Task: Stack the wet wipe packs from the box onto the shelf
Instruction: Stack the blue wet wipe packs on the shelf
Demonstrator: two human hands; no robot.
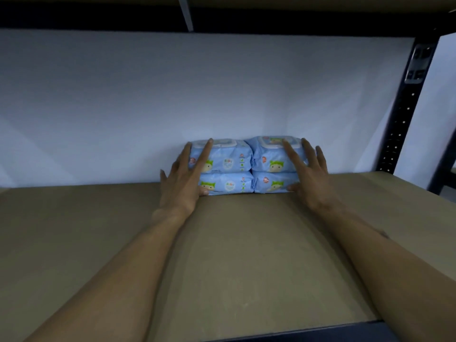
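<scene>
Several light-blue wet wipe packs stand in two stacks of two against the white back wall, on the brown shelf board (234,255). The left stack (228,169) and the right stack (272,166) touch side by side. My left hand (185,176) lies flat against the left stack's front and left side, fingers spread, the index finger reaching the top pack. My right hand (306,174) rests the same way on the right stack, thumb at the lower pack. Neither hand closes around a pack. The box is out of view.
A dark metal upright (404,114) with holes stands at the right end of the shelf. The upper shelf's dark beam (222,18) runs overhead. The shelf's dark front edge (308,333) shows at the bottom.
</scene>
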